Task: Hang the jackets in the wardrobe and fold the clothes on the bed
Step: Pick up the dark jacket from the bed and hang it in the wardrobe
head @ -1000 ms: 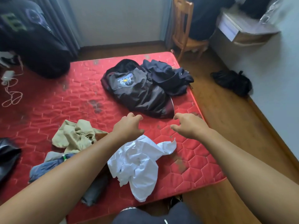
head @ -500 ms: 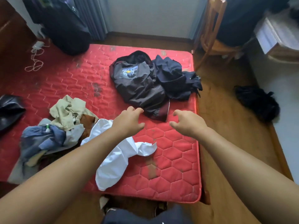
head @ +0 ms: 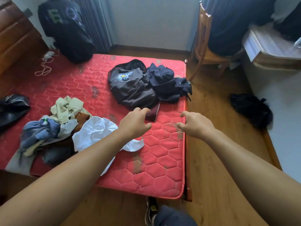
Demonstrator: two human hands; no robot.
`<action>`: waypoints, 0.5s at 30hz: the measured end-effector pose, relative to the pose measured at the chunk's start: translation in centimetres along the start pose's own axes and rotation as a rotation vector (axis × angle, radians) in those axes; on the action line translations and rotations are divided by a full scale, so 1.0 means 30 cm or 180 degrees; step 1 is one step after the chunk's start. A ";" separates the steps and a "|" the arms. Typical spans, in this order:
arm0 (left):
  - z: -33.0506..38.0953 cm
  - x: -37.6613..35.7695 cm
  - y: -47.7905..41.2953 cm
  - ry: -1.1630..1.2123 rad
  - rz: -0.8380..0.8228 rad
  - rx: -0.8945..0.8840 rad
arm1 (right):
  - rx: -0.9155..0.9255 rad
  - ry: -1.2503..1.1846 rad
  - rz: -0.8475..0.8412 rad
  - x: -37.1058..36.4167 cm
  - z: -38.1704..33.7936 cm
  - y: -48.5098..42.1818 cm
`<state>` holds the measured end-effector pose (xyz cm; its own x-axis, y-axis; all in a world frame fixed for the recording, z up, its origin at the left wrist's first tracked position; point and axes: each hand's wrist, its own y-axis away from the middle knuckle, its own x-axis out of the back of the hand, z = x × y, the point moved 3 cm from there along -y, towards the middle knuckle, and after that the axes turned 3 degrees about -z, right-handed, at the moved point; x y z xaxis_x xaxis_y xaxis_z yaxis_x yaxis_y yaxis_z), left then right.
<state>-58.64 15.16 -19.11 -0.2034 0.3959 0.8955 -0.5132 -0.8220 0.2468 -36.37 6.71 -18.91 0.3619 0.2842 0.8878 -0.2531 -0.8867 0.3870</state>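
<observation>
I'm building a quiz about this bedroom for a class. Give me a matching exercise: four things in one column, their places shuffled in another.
Things:
1 grey jacket
2 white shirt
3 black bag
4 wooden chair

Places:
A on the floor by the right wall
B on the mattress, near its front edge
C just beyond the left hand
D past the bed's far right corner

Pairs: 1-C, 2-B, 3-A, 4-D

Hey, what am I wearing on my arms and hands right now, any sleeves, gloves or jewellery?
Nothing visible. The left arm and right arm are bare, with no sleeves in frame. The left hand and right hand carry no gloves, rings, watch or bands.
</observation>
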 end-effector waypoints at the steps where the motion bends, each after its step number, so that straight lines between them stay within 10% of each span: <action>1: 0.026 -0.016 0.020 0.0025 0.0017 -0.0014 | 0.0007 0.0027 0.0017 -0.003 0.026 0.032; 15: 0.357 -0.166 0.011 0.0180 0.0160 0.0253 | 0.0482 0.0242 0.0163 0.068 0.339 0.067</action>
<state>-48.85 8.54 -19.52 -0.2750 0.3739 0.8857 -0.4340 -0.8704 0.2327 -27.02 1.81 -18.84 0.2816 0.2589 0.9239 -0.1292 -0.9439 0.3039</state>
